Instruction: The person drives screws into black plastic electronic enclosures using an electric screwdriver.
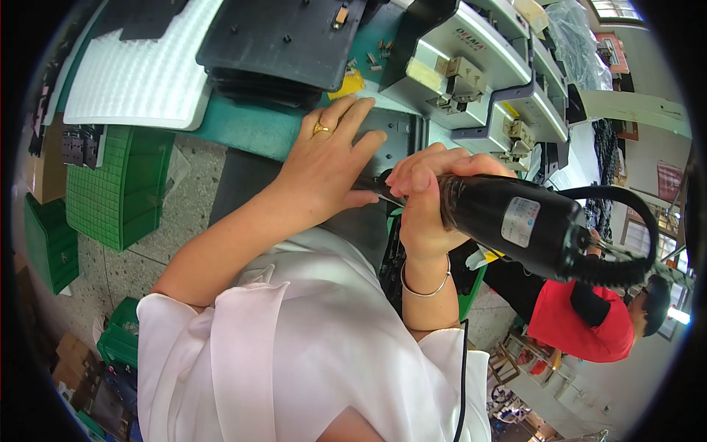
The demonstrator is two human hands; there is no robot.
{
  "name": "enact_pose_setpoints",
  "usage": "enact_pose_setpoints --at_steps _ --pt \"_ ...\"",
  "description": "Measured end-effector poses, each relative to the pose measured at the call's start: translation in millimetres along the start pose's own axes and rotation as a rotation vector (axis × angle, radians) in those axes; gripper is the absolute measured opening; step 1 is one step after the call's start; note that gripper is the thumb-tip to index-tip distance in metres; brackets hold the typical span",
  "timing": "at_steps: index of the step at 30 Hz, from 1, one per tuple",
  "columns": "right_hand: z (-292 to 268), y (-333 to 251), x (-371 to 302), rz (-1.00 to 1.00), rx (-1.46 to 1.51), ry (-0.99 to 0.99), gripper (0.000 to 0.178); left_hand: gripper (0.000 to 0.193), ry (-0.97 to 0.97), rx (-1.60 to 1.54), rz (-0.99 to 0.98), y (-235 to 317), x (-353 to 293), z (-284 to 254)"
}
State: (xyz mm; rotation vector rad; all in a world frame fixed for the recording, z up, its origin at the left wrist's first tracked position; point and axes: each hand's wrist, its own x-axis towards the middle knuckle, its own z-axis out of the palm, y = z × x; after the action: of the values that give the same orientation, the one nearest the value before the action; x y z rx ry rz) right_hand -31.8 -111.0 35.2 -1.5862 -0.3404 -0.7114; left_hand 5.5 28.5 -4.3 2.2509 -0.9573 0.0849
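My right hand point(428, 195) is wrapped round a black electric screwdriver point(482, 206) with a pale label and a thick curled cord at its rear end. The tool lies nearly level, its front end towards my left hand point(324, 155). That hand rests over a flat black panel point(398, 131) with its fingers spread, a gold ring on one of them. Its thumb lies close to the tip of the screwdriver, and the exact contact there is hidden. Small metal parts point(377, 57) lie scattered on the green bench top beyond the panel.
A stack of black panels point(276, 48) and a white textured tray point(140, 81) stand at the far left. Grey machine housings point(471, 44) with metal fixtures fill the far right. Green crates point(110, 184) are on the floor at left; a person in red point(582, 320) is at right.
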Motion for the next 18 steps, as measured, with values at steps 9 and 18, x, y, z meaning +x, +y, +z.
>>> enact_pose_setpoints --at_steps 9,18 --pt "-23 -32 -7 0.045 0.372 0.348 0.039 0.077 -0.043 0.052 0.048 6 4 -10" --pt "-84 -67 3 0.172 0.292 0.417 0.046 0.075 -0.030 -0.027 0.275 31 -21 -94"
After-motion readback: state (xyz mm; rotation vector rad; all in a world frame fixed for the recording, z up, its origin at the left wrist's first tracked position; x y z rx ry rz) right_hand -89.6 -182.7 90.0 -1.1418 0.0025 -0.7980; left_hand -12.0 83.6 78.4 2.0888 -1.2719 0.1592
